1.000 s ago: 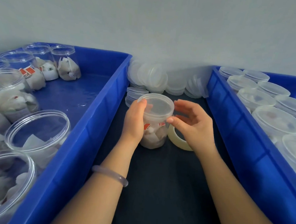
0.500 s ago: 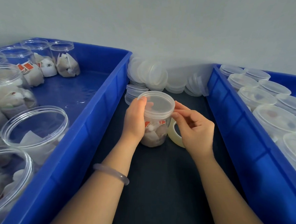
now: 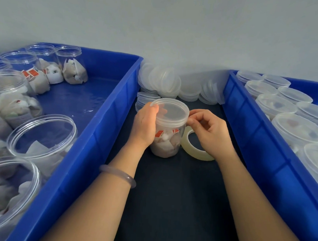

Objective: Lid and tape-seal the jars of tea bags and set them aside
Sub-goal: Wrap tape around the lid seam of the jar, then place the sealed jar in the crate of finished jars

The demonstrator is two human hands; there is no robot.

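Observation:
A clear plastic jar (image 3: 167, 144) of tea bags stands on the dark table between two blue bins. A translucent lid (image 3: 170, 110) sits on top of it. My left hand (image 3: 145, 127) grips the jar's left side, with the thumb up on the lid's rim. My right hand (image 3: 211, 134) has its fingers curled, and thumb and fingertips pinch the lid's right rim. A roll of clear tape (image 3: 193, 151) stands on edge against the jar's right side, partly hidden under my right hand.
The left blue bin (image 3: 98, 135) holds several open jars of tea bags (image 3: 41, 132). The right blue bin (image 3: 246, 134) holds several lidded jars (image 3: 297, 129). Loose lids (image 3: 164, 82) are piled against the wall behind the jar.
My right hand went from spread open beside the jar to curled, its fingertips now pinched at the lid's right rim. The left hand and jar stayed put.

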